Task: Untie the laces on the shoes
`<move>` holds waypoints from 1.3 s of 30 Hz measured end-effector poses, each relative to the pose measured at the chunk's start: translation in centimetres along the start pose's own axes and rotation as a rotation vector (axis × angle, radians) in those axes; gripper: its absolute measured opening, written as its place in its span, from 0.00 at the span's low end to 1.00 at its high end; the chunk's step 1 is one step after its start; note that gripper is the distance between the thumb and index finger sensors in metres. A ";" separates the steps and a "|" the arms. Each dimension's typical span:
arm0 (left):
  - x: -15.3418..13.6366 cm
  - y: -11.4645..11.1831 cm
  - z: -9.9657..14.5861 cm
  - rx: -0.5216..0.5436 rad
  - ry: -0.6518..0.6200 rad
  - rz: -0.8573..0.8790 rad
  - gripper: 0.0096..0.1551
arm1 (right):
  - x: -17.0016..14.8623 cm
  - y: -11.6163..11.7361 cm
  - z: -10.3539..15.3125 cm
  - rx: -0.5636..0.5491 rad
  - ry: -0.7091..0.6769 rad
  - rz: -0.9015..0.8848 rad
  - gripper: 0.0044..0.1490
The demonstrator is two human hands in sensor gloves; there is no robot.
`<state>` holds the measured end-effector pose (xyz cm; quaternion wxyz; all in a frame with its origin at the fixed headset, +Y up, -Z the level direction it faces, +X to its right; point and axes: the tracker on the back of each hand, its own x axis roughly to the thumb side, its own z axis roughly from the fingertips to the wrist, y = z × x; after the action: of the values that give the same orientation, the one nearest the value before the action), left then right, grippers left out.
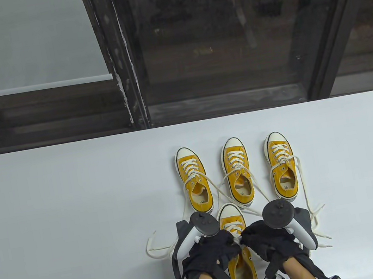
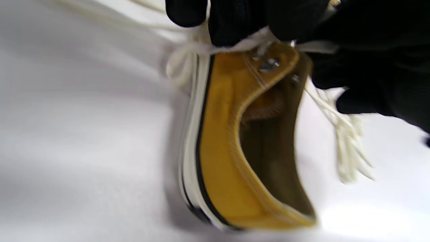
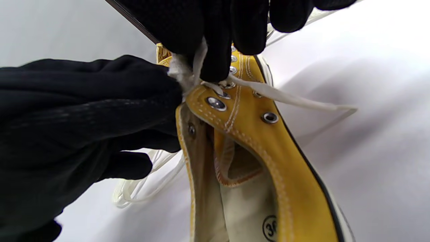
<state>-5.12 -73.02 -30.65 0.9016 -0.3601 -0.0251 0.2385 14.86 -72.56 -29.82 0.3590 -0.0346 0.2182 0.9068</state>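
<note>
At table (image 1: 58, 203) near edge, both hands pinch nearest shoe (image 1: 240, 273) lace (image 3: 188, 75).

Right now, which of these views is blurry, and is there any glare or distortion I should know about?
Left wrist view: motion-blurred, the near shoe and lace smeared. Right wrist view: sharp on the eyelets, soft at the edges. Table view: crisp but wide-angle, the table edge bowed, the dark window behind faintly reflective.
</note>
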 end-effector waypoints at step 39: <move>-0.4 0.6 0.2 -0.070 -0.092 0.126 0.23 | 0.2 -0.5 0.1 0.029 -0.077 0.045 0.23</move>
<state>-5.71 -72.70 -30.82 0.8696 -0.3808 -0.0520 0.3100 15.03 -72.04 -30.01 0.3469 0.0104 0.2183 0.9121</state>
